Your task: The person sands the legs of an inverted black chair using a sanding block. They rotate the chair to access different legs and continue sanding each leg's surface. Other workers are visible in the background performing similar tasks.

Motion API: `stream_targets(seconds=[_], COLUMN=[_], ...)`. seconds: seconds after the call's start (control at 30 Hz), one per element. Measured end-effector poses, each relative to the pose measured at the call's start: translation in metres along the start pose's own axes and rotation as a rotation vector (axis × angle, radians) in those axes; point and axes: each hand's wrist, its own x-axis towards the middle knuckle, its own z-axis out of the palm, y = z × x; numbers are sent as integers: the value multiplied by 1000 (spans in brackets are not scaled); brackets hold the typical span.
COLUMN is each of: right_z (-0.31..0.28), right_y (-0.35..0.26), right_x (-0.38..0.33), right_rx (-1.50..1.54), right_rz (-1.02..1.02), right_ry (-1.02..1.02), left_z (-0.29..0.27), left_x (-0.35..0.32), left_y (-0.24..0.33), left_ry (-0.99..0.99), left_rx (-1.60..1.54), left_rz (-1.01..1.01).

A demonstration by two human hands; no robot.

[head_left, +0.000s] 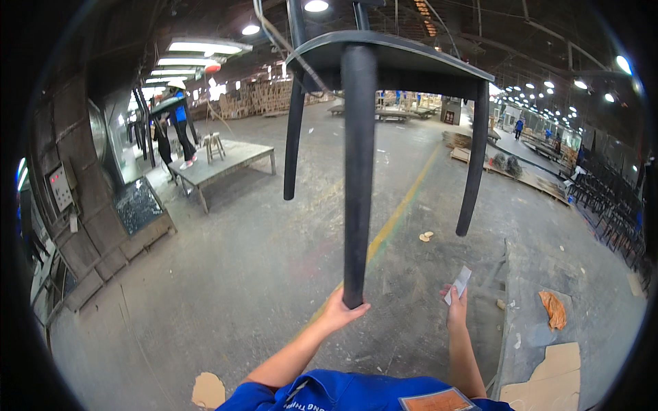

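A black chair hangs in the air in front of me, its legs pointing down. My left hand is wrapped round the bottom end of its nearest leg. Off to the right, below another leg, my right hand pinches a small whitish strip that looks like sandpaper or folded paper. That hand does not touch the chair. A thin hook or cable runs down by the chair's left side; how it joins the chair is hidden.
On the left, a person in blue stands on a low grey table beside a stool. A control box is on the left wall. Cardboard and an orange crumpled piece lie at right. Rows of black chairs stand far right.
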Motion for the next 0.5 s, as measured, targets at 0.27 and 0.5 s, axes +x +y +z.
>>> stream_targets(seconds=[0.27,0.5], right_z=[-11,0], right_y=[13,26], right_x=[23,30], right_rx=[66,-104], right_rz=[83,-40], right_ry=[-48,-210], left_z=[64,99], left_x=[55,96], left_y=[-17,-29], left_ry=[-166,-140], left_rx=[7,42], left_rz=[-56,-87])
